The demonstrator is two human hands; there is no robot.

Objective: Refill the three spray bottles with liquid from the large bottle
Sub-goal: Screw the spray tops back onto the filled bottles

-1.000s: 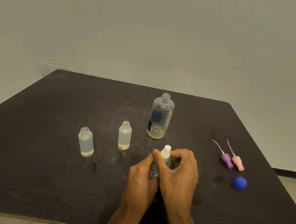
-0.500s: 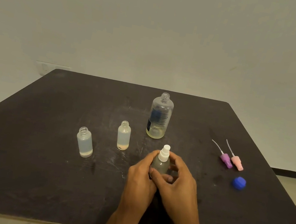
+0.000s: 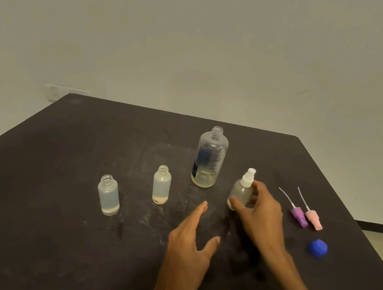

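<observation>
On a dark, scuffed table (image 3: 51, 198) set against a plain wall (image 3: 201, 46), I see my right hand (image 3: 260, 213) wrapped round a small capped spray bottle (image 3: 241, 193), thumb low on its near side and fingers curled behind it, the white spray top (image 3: 248, 178) pointing up and slightly tilted; whether the bottle's base rests on the table I cannot tell. My left hand (image 3: 190, 247) hovers at about seven o'clock from that bottle, holding nothing, fingers stretched out straight toward twelve o'clock and the thumb splayed to the right. The large bottle (image 3: 209, 157) stands upright and uncapped at about eleven o'clock from the capped one, just beside it but apart, with a shallow band of yellowish liquid at its bottom and a dark label on its side. Two more small bottles stand open on the left: the middle bottle (image 3: 161, 185) at about eight o'clock from the large bottle, and the far-left bottle (image 3: 108, 195) farther out toward eight o'clock again, each showing a thin layer of liquid at the base. At three o'clock from my right hand lie two loose spray tops side by side, a purple spray top (image 3: 298, 215) and a pink spray top (image 3: 314, 220), their thin tubes pointing toward eleven o'clock. A blue cap (image 3: 317, 248) sits on the table at about five o'clock from them, near the right edge.
</observation>
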